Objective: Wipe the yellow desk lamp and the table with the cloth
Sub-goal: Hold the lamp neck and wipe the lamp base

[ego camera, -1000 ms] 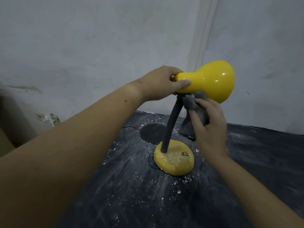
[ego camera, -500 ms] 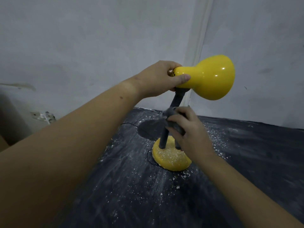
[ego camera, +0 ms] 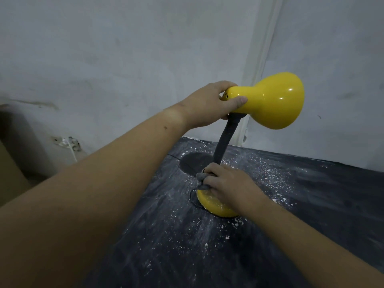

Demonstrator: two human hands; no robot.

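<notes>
My left hand (ego camera: 204,104) clamps the lamp (ego camera: 274,100) head; my right hand (ego camera: 225,185) pins the cloth (ego camera: 201,179) on the base, dusty worktop (ego camera: 311,204) directly below, nearest it.

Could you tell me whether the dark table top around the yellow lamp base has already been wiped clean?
No, white crumbs and dust still speckle the dark table top around the round yellow lamp base.

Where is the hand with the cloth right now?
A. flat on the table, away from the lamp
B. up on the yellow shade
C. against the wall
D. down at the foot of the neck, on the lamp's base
D: the right hand presses the cloth onto the base, while the left hand holds the shade.
</notes>
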